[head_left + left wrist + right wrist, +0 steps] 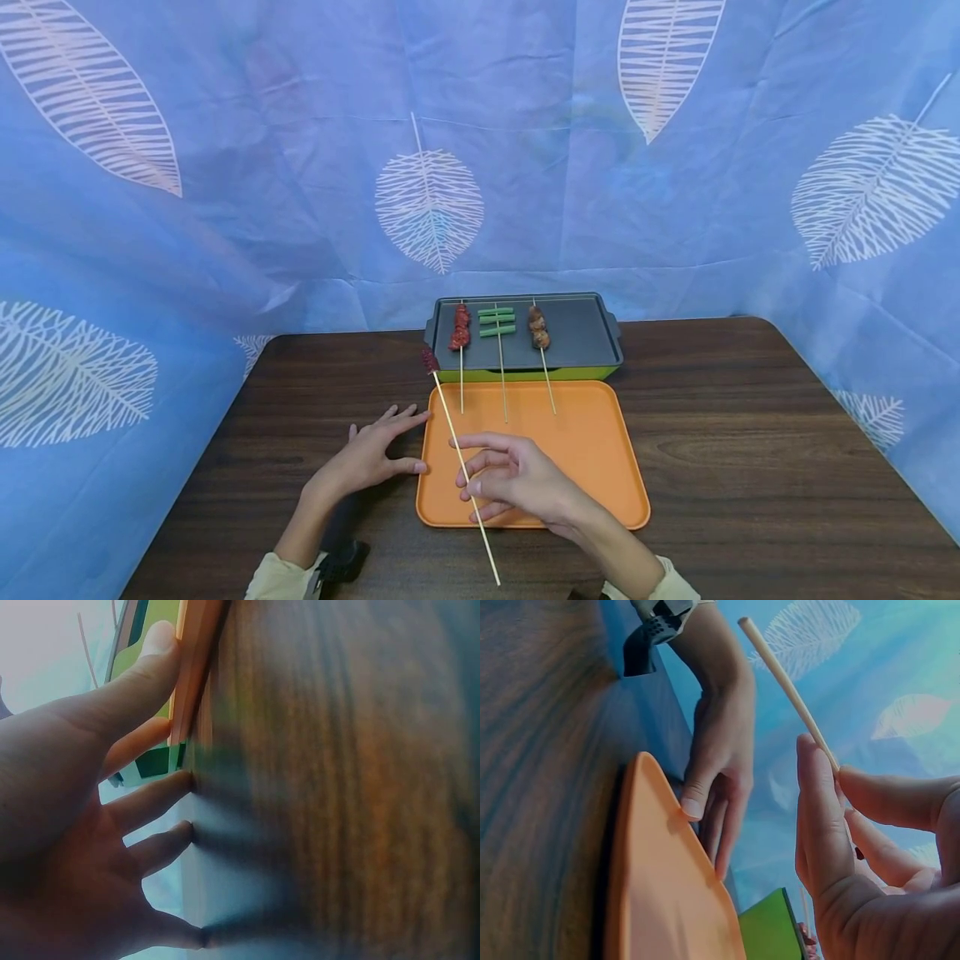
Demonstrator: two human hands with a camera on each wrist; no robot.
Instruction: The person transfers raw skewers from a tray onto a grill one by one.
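Observation:
My right hand (521,479) pinches the thin wooden stick of a skewer (486,537) between thumb and fingers, above the tray's left part. Dark red food (430,361) sits at the skewer's far end, by the grill's front left corner. In the right wrist view the stick's bare end (780,675) sticks out past the fingertips. With fingers spread, my left hand (371,456) touches the left edge of the orange tray (585,467). Its thumb (154,656) lies at the tray's rim in the left wrist view.
Behind the tray stands a grill with a dark plate (577,333) and green base. On it lie a red meat skewer (460,327), a green vegetable skewer (497,322) and a brown meat skewer (537,327), sticks reaching over the tray. A blue leaf-patterned cloth (525,208) hangs behind the wooden table (750,450).

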